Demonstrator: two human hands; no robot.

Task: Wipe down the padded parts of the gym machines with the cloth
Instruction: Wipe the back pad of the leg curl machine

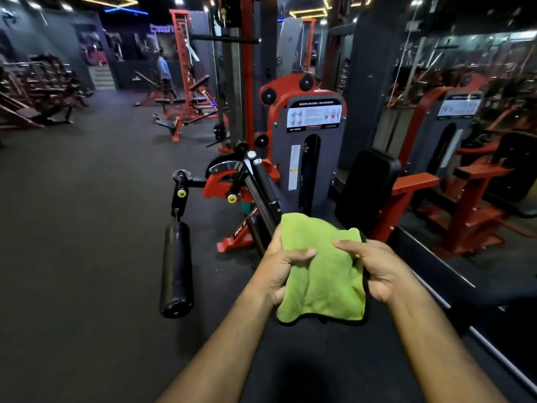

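Cloth: a lime-green microfibre cloth with black stitched edging [322, 271] hangs folded between both hands, in front of the machine.
Left hand [283, 267]: pinching the cloth's left edge, thumb on top.
Right hand [374, 270]: gripping the right edge, thumb over the fabric.
Padded parts: black cylindrical roller pad [176, 269] low to the left; black upright back pad [367, 189] beyond the cloth.
Open room: dark rubber floor [87, 228] lies wide to the left; mirrored wall [479, 112] closes the right.

Both arms extended forward; left hand [279, 269] and right hand [374, 269] each closed, thumbs on top.
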